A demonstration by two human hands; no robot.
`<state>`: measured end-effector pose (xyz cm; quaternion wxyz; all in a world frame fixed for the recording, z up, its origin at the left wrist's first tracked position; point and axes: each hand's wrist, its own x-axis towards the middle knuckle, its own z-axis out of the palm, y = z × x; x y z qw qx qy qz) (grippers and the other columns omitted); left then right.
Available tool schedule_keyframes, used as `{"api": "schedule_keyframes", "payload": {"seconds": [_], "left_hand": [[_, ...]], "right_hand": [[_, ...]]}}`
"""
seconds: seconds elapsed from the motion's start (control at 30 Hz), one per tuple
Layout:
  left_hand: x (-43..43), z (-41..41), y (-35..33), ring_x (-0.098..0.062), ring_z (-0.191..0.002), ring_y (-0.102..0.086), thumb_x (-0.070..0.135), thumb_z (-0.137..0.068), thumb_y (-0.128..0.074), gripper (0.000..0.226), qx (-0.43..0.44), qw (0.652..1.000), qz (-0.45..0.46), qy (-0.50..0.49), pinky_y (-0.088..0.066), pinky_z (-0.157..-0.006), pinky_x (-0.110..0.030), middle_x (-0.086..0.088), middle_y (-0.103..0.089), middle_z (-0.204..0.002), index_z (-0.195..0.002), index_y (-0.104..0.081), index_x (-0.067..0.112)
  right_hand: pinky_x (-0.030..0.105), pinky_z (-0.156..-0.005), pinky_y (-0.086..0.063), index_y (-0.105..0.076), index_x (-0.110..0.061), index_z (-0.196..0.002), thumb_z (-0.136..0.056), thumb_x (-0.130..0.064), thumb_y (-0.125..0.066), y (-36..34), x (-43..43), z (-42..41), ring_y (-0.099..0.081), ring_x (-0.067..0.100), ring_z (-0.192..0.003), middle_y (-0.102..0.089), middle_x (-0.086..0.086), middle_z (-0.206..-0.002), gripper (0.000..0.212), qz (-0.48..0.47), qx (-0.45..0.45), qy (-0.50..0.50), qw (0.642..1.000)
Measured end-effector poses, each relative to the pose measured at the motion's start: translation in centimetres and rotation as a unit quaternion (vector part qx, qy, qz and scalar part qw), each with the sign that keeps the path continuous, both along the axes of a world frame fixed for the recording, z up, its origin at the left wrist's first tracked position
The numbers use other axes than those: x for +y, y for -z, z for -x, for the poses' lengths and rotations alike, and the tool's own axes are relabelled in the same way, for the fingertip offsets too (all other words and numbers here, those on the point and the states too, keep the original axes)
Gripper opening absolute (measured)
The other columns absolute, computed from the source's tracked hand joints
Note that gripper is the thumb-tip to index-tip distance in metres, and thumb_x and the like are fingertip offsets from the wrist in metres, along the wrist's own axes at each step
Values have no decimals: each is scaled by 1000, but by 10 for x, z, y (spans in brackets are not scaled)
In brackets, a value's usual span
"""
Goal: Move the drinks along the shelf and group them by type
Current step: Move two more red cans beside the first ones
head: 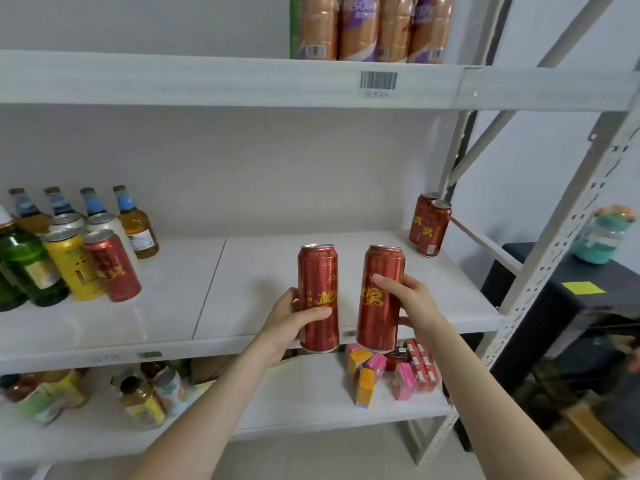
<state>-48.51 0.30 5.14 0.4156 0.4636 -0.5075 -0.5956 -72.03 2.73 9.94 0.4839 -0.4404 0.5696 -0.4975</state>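
Two grips I see: left hand (294, 317) clasps the left tall red metal can (317, 271); right hand (405, 299) clasps the right red can (377, 320).

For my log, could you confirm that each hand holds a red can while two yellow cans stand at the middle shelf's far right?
The head view shows the far-right cans are red, not yellow; the left hand and right hand each hold a red can.

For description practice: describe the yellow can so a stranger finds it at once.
On the middle shelf, go to the crowded left end. The yellow can stands between a green bottle and a red can, the only yellow one.
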Motion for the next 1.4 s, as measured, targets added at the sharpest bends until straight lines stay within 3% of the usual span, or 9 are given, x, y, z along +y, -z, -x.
{"api": "schedule_keyframes", "payload": {"seconds": [0.17, 0.33, 0.43, 0.7, 0.9, 1.0, 1.2, 1.3, 1.4], "left_hand": [[16, 83, -1, -18, -97, -74, 43, -48, -89, 78, 14, 1000, -5, -17, -58, -84, -43, 0, -75, -108, -117, -60, 24], [7, 142, -1, -14, -93, -74, 35, -55, -89, 68, 6, 1000, -7, -5, -58, -77, -37, 4, -76, -104, -115, -60, 27], [-14, 175, 1, -13, -96, -73, 39, -50, -91, 75, 4, 1000, -1, 5, -57, -78, -35, 2, -75, -108, -117, -59, 25], [-85, 243, 13, -19, -108, -69, 39, -48, -92, 79, -27, 999, 0, 28, -51, -99, -51, 0, -72, -115, -119, -58, 27], [-122, 271, 16, -20, -108, -68, 38, -44, -90, 80, -48, 999, 2, 4, -51, -99, -50, 0, -72, -113, -115, -57, 25], [-139, 275, 23, -22, -108, -68, 34, -44, -90, 79, -62, 998, 6, -15, -52, -98, -49, -2, -72, -112, -114, -56, 21], [-164, 279, 40, -18, -106, -68, 28, -45, -90, 78, -75, 996, 11, -43, -54, -92, -44, -1, -71, -113, -115, -55, 23], [-171, 282, 47, -18, -103, -68, 25, -48, -89, 73, -80, 995, 19, -58, -55, -83, -35, 0, -71, -110, -113, -56, 21], [-177, 283, 54, -18, -102, -69, 20, -49, -89, 74, -77, 994, 26, -67, -54, -77, -28, -2, -72, -110, -116, -56, 18]], "right_hand": [[35, -69, -53, -67, -22, -112, -78, -40, -79, -4, 13, 81, -72, 20, -93, -75, 4, -103, 40, -3, 4, -12, 1000], [33, -70, -52, -66, -24, -114, -77, -41, -79, -2, 5, 137, -71, 19, -94, -75, 3, -104, 43, -5, 0, -9, 1000], [33, -71, -50, -65, -27, -112, -67, -48, -80, 2, -11, 167, -70, 17, -95, -74, 0, -105, 51, 3, -9, -6, 1000], [31, -70, -50, -63, -25, -120, -59, -50, -87, 23, -66, 233, -68, 17, -99, -72, 0, -110, 70, 22, -24, 21, 999], [40, -91, -53, -64, -27, -121, -68, -40, -86, 42, -117, 257, -67, 20, -105, -72, -2, -112, 58, 36, -36, 40, 998], [43, -97, -52, -62, -24, -124, -69, -36, -88, 49, -145, 259, -67, 20, -107, -71, -1, -115, 62, 43, -32, 43, 998], [31, -85, -54, -60, -30, -117, -71, -30, -88, 59, -189, 257, -67, 11, -101, -71, -8, -109, 54, 79, -31, 39, 996], [19, -72, -50, -57, -40, -105, -69, -31, -90, 64, -206, 257, -67, 3, -93, -69, -17, -103, 50, 86, -22, 40, 995], [16, -69, -48, -57, -41, -99, -66, -31, -91, 71, -220, 257, -66, -2, -88, -67, -19, -100, 48, 90, -8, 43, 995]]}}
